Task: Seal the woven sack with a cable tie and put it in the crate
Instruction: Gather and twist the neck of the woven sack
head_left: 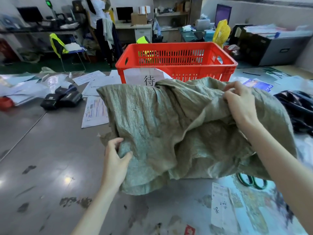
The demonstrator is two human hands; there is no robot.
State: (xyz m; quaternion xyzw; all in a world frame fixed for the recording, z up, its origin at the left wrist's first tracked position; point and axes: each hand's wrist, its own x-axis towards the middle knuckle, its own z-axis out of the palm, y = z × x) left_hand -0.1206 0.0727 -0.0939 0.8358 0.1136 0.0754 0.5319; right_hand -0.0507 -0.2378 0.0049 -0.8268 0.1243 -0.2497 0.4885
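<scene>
A crumpled olive-green woven sack (160, 122) lies spread over the grey metal table (50, 158), its mouth loose and unsealed. My left hand (115, 160) pinches the sack's near left edge. My right hand (240, 104) grips a fold of the sack at its upper right and lifts it. Behind the sack stands a red slatted plastic crate (176, 60) with a white paper label on its front. No cable tie is visible.
Black handheld printers (61, 98) and loose papers (94, 112) lie at the left. A black plastic bag (298, 107) sits at the right. Green-handled scissors (250, 182) poke out under the sack near a paper slip (221, 206). Desks, chairs and a person stand beyond the table.
</scene>
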